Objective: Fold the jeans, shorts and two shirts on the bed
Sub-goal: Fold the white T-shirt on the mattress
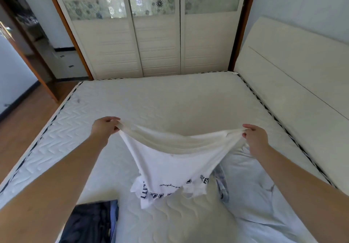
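The white shirt point(170, 159) looks light, soft and limp, so it is best taken at two corners of one edge. The left hand point(104, 126) and right hand point(255, 139) each pinch such a corner, stretching it above the bed point(170, 99). It is printed with dark letters (upside down) and sags mid-air. Dark jeans point(90, 222) lie near left, a pale garment point(255, 195) right.

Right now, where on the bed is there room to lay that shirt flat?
The bare mattress between the wardrobe and the white shirt is free. Nearer, it is crowded: dark jeans left, a pale blue garment right.
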The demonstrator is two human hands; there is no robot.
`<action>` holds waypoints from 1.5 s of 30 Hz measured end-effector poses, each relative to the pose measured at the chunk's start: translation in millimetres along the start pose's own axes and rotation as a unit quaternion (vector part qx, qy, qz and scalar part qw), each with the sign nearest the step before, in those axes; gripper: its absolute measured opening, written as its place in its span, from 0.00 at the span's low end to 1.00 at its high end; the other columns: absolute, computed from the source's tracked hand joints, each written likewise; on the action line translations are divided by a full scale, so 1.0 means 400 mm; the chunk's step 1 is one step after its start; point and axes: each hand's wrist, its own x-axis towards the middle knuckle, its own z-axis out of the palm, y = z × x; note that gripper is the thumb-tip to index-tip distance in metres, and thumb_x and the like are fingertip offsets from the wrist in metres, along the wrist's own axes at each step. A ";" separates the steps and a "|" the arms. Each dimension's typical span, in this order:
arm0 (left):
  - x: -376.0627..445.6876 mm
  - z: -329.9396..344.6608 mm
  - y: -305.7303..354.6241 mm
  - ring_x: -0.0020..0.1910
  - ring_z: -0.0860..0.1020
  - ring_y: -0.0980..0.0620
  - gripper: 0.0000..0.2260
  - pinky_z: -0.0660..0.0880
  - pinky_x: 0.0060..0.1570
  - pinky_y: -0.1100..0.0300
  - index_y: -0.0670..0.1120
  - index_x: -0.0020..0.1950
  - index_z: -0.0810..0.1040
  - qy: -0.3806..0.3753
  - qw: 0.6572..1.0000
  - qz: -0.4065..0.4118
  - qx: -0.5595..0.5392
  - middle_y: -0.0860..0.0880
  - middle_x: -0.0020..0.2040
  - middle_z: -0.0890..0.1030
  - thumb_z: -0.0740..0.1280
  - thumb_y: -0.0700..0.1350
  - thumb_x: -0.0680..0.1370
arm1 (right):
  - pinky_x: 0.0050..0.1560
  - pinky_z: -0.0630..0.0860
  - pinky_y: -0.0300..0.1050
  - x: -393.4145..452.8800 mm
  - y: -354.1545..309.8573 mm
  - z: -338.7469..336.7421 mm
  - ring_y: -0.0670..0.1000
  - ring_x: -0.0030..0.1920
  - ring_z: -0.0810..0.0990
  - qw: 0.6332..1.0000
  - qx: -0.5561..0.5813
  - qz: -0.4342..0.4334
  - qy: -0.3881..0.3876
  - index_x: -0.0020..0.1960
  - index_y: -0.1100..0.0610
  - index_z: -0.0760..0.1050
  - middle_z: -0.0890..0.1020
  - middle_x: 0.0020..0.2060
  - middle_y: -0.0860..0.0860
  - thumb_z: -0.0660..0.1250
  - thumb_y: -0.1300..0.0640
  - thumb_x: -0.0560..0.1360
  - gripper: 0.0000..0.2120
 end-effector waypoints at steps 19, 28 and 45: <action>0.183 0.064 0.349 0.43 0.84 0.52 0.02 0.81 0.44 0.59 0.46 0.48 0.78 0.050 0.994 -0.051 -0.088 0.45 0.47 0.83 0.66 0.42 0.78 | 0.30 0.73 0.26 0.288 -0.292 0.009 0.38 0.25 0.80 0.972 0.233 -0.025 0.006 0.60 0.62 0.79 0.80 0.50 0.55 0.67 0.64 0.78 0.11; 0.384 0.131 0.418 0.44 0.82 0.51 0.07 0.79 0.47 0.58 0.47 0.47 0.75 0.036 0.993 -0.047 -0.099 0.46 0.46 0.81 0.64 0.49 0.81 | 0.35 0.76 0.27 0.427 -0.400 0.214 0.45 0.34 0.81 0.982 0.188 -0.007 -0.031 0.61 0.60 0.79 0.79 0.52 0.54 0.65 0.65 0.79 0.12; 0.482 0.069 0.507 0.48 0.84 0.51 0.04 0.80 0.48 0.63 0.47 0.43 0.81 0.082 0.975 0.107 -0.175 0.47 0.50 0.83 0.74 0.40 0.75 | 0.67 0.73 0.48 0.479 -0.538 0.233 0.54 0.61 0.77 0.950 0.297 -0.075 -0.050 0.66 0.66 0.73 0.76 0.60 0.58 0.60 0.66 0.81 0.14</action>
